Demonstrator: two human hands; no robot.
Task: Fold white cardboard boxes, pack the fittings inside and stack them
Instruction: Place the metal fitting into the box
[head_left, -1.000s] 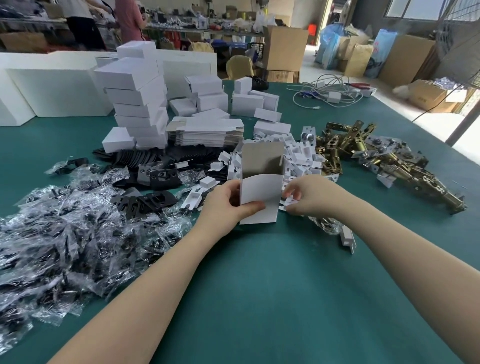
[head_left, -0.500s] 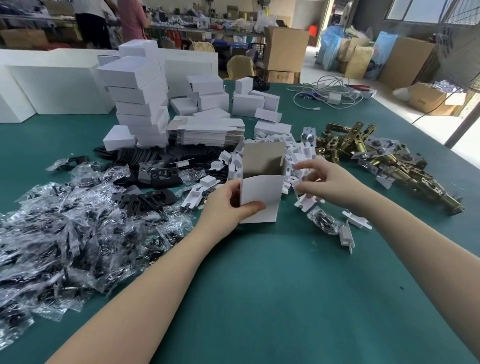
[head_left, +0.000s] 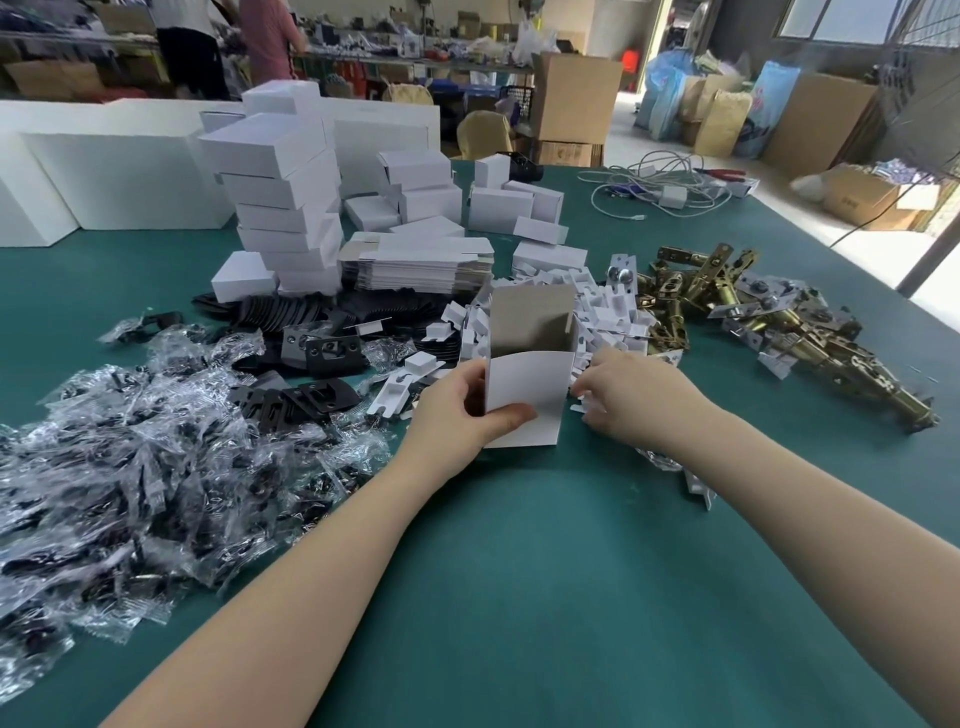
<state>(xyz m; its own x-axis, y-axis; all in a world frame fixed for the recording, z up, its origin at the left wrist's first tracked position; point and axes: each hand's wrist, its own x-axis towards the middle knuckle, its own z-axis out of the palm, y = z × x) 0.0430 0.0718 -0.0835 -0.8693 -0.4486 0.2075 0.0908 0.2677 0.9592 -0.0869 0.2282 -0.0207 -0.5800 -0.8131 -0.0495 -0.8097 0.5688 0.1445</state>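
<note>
An open white cardboard box (head_left: 524, 400) stands upright on the green table (head_left: 519, 571), its brown inner flap raised. My left hand (head_left: 452, 415) grips its left side, thumb across the front. My right hand (head_left: 631, 400) lies just right of the box with fingers curled, pinching a small white cardboard insert (head_left: 581, 408) at the edge of the insert pile (head_left: 608, 317). Brass latch fittings (head_left: 753, 327) lie to the right. Bagged black fittings (head_left: 130, 467) cover the left side. A tall stack of closed white boxes (head_left: 285, 208) stands behind.
Flat box blanks (head_left: 415, 265) lie in a pile behind the open box, with black plates (head_left: 322, 348) in front of them. Loose closed boxes (head_left: 498, 208) and white cables (head_left: 660, 192) sit at the back. People stand at a far bench.
My right hand reached out to the white insert pile, then came back beside the box with its fingers curled on an insert. The left hand and the box stayed put.
</note>
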